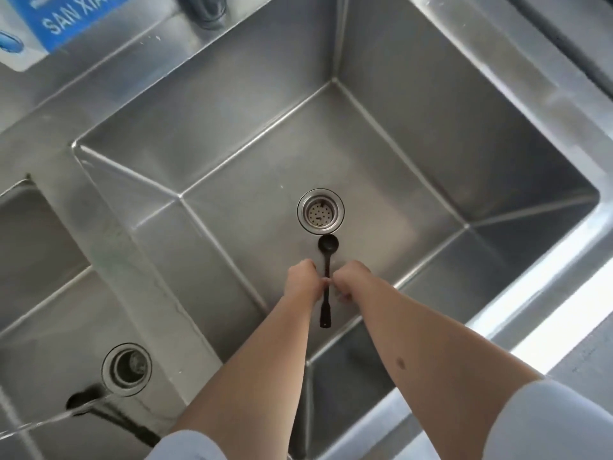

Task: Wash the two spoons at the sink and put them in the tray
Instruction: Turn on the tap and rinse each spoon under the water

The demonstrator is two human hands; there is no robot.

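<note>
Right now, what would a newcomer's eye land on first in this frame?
Both hands, left hand and right hand, pinching the handle of a black spoon over the right sink basin, its bowl just below the drain strainer. Next, a second black spoon lying in the left basin under a thin stream of water. A blue-and-white box sits top left.

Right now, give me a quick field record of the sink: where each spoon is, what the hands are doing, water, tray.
spoon one: black, over the right basin, bowl near the drain
left hand: gripping spoon one's handle
right hand: gripping the same handle
spoon two: black, lying in the left basin
water: stream running over spoon two
tray: not in view
</note>
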